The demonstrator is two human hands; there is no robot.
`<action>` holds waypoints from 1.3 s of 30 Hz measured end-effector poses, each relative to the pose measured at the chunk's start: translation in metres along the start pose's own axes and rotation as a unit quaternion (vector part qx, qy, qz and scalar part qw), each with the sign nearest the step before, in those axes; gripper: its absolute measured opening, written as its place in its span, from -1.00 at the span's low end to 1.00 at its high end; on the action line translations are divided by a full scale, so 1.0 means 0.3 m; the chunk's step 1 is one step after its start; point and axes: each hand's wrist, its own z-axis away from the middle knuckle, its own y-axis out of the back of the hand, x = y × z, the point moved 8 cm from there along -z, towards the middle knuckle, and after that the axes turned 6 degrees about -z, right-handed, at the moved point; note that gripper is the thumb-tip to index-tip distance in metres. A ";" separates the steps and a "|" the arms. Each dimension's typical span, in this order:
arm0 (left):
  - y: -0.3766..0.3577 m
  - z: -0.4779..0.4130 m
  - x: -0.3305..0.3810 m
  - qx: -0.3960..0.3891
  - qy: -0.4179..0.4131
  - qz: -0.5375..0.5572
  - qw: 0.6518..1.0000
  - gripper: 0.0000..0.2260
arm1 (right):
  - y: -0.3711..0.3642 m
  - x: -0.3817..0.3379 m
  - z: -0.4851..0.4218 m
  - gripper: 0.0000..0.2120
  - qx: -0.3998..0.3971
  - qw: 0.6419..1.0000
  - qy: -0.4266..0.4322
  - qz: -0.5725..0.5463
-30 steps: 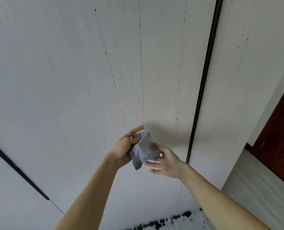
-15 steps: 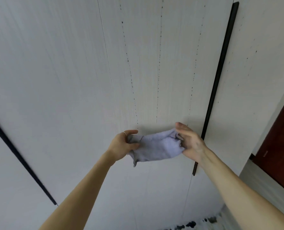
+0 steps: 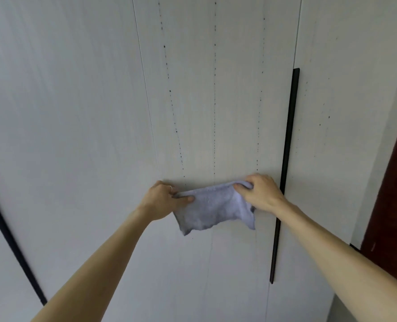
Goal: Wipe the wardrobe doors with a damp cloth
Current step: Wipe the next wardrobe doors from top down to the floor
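A pale lilac cloth [image 3: 212,209] hangs spread out in front of a white wardrobe door [image 3: 204,101]. My left hand [image 3: 163,201] pinches its upper left corner. My right hand [image 3: 260,192] grips its upper right corner. The cloth's lower edge hangs loose and ragged. Three vertical lines of small dark specks run down the door above the cloth. Whether the cloth touches the door I cannot tell.
A long black vertical handle [image 3: 285,168] runs just right of my right hand. Another black handle [image 3: 9,238] slants at the far left. A dark red-brown door [image 3: 392,198] stands at the right edge.
The cloth went from a bunched wad between my hands to a spread sheet. My hands have moved apart and up, and my view has tilted up toward the door.
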 end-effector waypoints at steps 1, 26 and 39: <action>-0.006 0.005 0.013 -0.017 0.008 0.028 0.999 -0.51 | 0.005 0.000 -0.001 -0.65 0.003 0.999 -0.026 -0.027; -0.015 -0.035 0.464 -0.101 -0.077 0.333 0.934 -0.61 | 0.178 -0.084 -0.105 -0.64 -0.152 0.844 -0.020 -0.514; 0.620 -0.036 0.649 0.052 -0.185 0.266 0.945 -0.68 | 0.559 -0.421 -0.272 -0.63 0.024 0.859 0.176 -0.481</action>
